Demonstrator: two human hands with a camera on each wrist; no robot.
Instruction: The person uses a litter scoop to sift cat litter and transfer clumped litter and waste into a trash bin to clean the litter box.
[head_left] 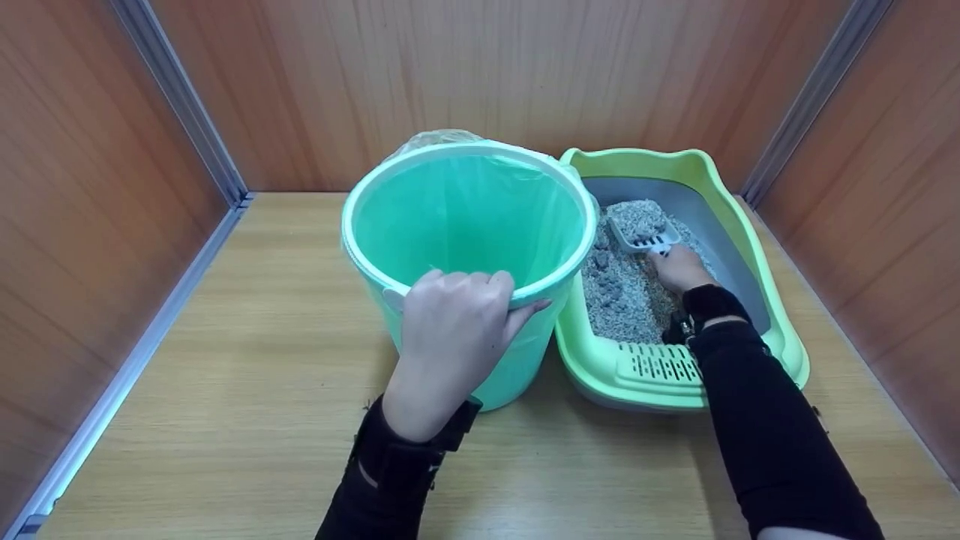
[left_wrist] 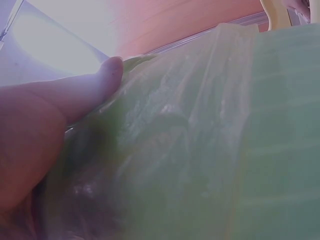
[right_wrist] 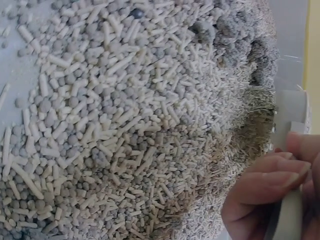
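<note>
A round green bin is seen near the middle of the worktop. Its wide mouth is open, and it is lined with a thin see-through bag, which is folded over the rim. The near rim, at 6 o'clock, is gripped by the left hand. The fingers are curled over the edge, and the thumb is laid along the outside.

At 3 o'clock from the bin, a green litter tray is placed. Part of its left edge is hidden by the bin, so it cannot be told if the two touch. Grey litter is spread inside. The handle of a small pale scoop is held in the curled fingers of the right hand. The scoop is held inside the tray, toward 11 o'clock, with a heap of litter on it. The hands are well apart.

The worktop is closed in by a back wall at 12 o'clock, a left wall at 9 o'clock and a right wall at 3 o'clock. The most room is found at 9 o'clock, between the bin and the left wall. Some room is seen at 6 o'clock too, crossed by both sleeves. Just a thin strip is seen between the tray and the right wall.
</note>
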